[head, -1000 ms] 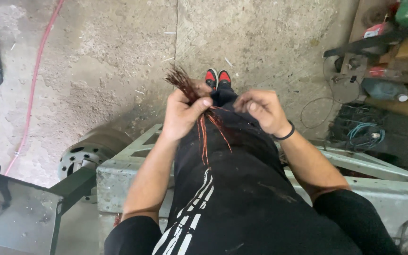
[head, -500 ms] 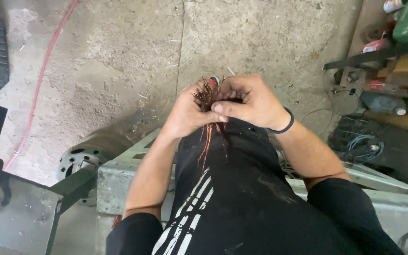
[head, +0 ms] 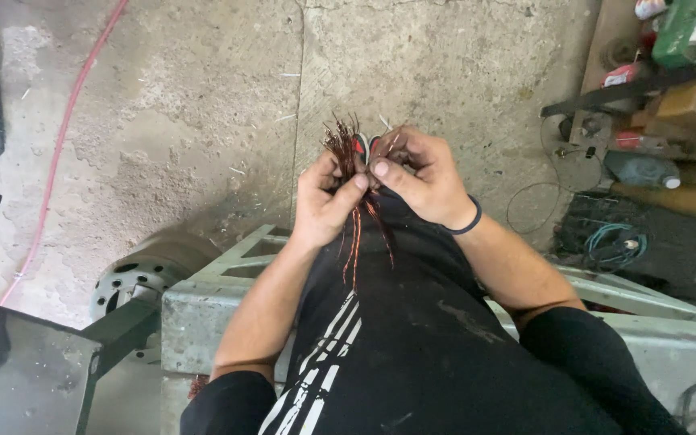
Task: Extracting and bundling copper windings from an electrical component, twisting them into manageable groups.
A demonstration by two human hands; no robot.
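The fingers of the left hand are curled and pressed around a bundle of copper wires at the centre of the frame, the thumb laid across the strands; the fingers of the right hand pinch the same bundle from the other side, touching the left thumb. The frayed reddish-brown wire ends fan upward above both hands, and a few orange strands hang down below them over the person's black trousers with white stripes. A dark band circles the right wrist. Between the hands the tips of red and black shoes show. Below the forearms runs a grey metal frame with triangular openings, crossing the lower part of the frame. To the lower left sits a round perforated metal housing. The floor is rough, stained concrete with a crack running down from the top centre and a red cable snaking along the left. At the upper right lie cluttered tools, bottles and coiled wire on a dark mat.
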